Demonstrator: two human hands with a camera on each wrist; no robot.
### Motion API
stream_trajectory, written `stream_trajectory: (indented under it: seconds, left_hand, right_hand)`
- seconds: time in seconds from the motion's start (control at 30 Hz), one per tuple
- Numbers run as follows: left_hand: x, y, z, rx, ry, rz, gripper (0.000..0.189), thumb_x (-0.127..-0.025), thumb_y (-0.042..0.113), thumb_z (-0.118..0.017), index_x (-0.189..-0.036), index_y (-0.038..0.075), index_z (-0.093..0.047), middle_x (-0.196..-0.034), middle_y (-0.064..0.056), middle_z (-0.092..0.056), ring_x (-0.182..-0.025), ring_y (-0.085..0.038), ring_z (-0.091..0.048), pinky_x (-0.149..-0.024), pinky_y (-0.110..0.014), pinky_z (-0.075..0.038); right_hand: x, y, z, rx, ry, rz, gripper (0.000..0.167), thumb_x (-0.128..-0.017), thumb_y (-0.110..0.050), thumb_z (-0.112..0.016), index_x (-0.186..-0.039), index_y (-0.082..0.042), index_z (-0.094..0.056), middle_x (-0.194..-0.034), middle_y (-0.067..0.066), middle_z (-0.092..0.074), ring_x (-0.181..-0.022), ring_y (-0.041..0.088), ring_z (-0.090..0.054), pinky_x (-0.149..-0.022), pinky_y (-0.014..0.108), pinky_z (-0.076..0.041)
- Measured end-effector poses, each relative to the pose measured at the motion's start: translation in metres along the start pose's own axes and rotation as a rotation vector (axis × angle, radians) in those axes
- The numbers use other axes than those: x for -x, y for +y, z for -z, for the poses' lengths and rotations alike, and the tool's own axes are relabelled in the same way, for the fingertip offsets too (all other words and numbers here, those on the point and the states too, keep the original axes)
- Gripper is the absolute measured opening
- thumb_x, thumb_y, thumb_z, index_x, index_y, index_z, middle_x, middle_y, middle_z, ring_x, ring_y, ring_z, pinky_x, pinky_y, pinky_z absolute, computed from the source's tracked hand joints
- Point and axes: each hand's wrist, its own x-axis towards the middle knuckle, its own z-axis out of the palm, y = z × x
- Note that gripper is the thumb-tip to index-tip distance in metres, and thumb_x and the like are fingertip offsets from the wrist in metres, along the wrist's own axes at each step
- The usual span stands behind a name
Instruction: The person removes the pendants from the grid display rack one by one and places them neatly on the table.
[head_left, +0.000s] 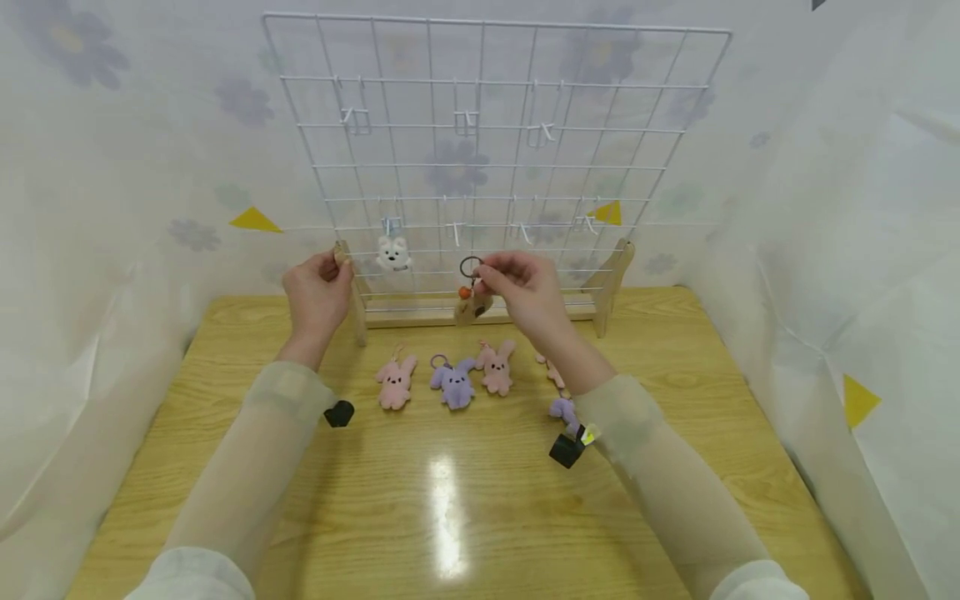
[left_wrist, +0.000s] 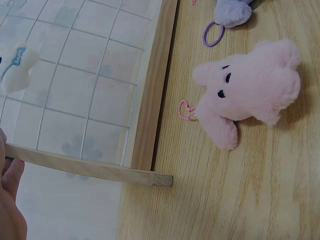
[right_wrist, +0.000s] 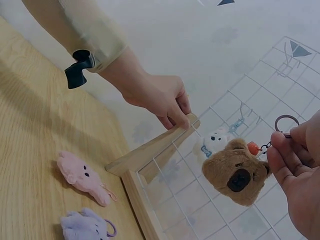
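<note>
My right hand (head_left: 528,287) pinches the metal key ring (right_wrist: 287,123) of a brown bear plush keychain (right_wrist: 235,172). The bear hangs below the fingertips with an orange bead (right_wrist: 254,148) on its chain, in front of the white wire grid (head_left: 495,31). At the grid's left side, my left hand (head_left: 318,292) grips the top of the wooden side post (left_wrist: 100,167) between thumb and fingers. A white dog plush keychain (head_left: 393,252) with a blue strap hangs from a lower left hook, between the two hands.
Several bare hooks (head_left: 465,121) sit in two rows on the grid. Before the stand lie a pink plush (head_left: 395,383), a purple plush (head_left: 457,385) and another pink plush (head_left: 496,371). My right forearm partly covers another purple plush (head_left: 562,412) and a pink one (head_left: 553,372).
</note>
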Motion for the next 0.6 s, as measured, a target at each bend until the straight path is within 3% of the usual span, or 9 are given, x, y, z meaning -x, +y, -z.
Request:
stream_trajectory:
  seconds: [0.2,0.6]
  left_hand:
    - [0.0,-0.001,0.0,-0.006,-0.009,0.012,0.027,-0.103,0.012,-0.068,-0.12,-0.007,-0.076,-0.109,-0.022,-0.077,-0.098,-0.028,-0.075,-0.083,-0.029,-0.063]
    - [-0.001,-0.003,-0.001,-0.012,-0.012,0.009,0.026,-0.103,0.012,-0.068,-0.118,-0.007,-0.076,-0.108,-0.021,-0.077,-0.097,-0.027,-0.075,-0.081,-0.027,-0.063]
  right_hand:
    - [0.013,-0.002,0.004,-0.008,-0.004,-0.008,0.011,-0.102,-0.001,-0.069,-0.108,0.008,-0.071,-0.093,0.016,-0.073,-0.082,0.02,-0.072,-0.081,0.035,-0.064]
    - [0.045,0.006,0.02,0.025,-0.045,-0.018,0.012,-0.105,0.001,-0.064,-0.108,0.012,-0.068,-0.097,0.021,-0.073,-0.084,0.022,-0.073,-0.084,0.033,-0.064]
